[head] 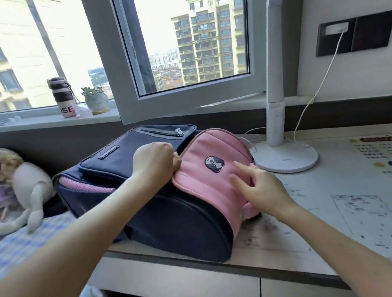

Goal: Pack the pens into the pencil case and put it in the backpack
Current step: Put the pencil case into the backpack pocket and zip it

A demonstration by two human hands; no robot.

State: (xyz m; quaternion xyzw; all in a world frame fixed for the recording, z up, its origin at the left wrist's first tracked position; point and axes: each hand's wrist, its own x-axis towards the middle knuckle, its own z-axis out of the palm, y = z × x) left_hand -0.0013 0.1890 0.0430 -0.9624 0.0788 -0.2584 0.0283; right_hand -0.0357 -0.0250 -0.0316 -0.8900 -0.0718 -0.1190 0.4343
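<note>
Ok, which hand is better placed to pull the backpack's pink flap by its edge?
Left, probably: the left hand grips the pink flap at its edge, while the right hand is open over it, suited to steadying the backpack.

Left hand (154, 163): fingertips hidden, curled at the pink flap edge of the backpack (175, 216); what they pinch cannot be told. Backpack interior concealed. Fan (275, 57) head cut off by top edge. Doll (12, 189) blurred. Print on desk sheets (372, 217) unreadable.

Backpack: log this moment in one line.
backpack lying on desk | left hand grips flap edge | right hand open over flap | pencil case unseen
</note>
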